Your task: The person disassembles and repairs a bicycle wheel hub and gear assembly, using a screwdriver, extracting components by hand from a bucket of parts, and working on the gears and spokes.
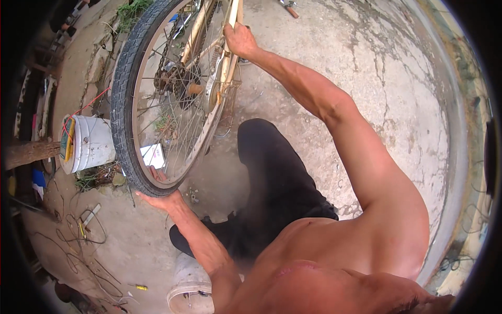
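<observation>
Bicycle wheel [123, 99] with pale frame [225, 73], left of centre above a concrete floor [334, 172]. The left hand [168, 200] holds the wheel's near end, fingers curled around the rim; the right hand's [241, 41] fingers wrap a far frame tube. 2 white buckets [97, 144] occupy left and near positions.

White bucket [95, 143], green weeds [133, 11], cracked concrete ground [334, 52].

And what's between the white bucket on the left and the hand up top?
In the head view, the bicycle wheel and some bike frame lie between the white bucket and the right hand.
</observation>
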`<state>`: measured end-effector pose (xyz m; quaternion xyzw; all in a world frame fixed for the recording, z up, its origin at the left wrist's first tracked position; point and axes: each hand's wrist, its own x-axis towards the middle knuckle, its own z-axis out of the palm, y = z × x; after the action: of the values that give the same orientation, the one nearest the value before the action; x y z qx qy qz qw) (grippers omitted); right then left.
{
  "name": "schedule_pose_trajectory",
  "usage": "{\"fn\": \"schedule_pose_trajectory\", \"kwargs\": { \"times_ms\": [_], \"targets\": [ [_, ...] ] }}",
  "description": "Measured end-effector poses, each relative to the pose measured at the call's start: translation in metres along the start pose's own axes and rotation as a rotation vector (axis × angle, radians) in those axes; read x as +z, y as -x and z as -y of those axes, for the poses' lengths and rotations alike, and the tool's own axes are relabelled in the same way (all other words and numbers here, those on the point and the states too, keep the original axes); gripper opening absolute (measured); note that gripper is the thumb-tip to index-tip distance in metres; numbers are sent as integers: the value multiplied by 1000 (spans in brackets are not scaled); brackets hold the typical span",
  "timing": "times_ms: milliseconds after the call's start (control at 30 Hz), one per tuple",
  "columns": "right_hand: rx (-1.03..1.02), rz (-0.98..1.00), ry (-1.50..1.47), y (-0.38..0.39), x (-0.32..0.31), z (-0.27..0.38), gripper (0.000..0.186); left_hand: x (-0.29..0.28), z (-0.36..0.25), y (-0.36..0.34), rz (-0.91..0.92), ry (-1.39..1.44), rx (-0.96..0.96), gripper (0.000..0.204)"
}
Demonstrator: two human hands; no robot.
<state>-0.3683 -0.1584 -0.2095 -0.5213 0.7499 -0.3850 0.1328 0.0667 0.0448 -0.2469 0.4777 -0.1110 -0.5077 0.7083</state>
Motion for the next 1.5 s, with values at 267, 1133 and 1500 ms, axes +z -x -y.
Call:
{"fn": "schedule_pose_trajectory", "kwargs": {
  "times_ms": [267,1133,1500],
  "targets": [
    [-27,1,-54,-8,2,-20,69,-99,-5,3,1,-67,83,82],
    [-71,-17,-233,-5,14,4,60,-38,-30,73,-121,-610,269,38],
    [-633,-51,223,-84,38,-107,47,-26,-112,171,370,-980,819,20]
  ]
}}
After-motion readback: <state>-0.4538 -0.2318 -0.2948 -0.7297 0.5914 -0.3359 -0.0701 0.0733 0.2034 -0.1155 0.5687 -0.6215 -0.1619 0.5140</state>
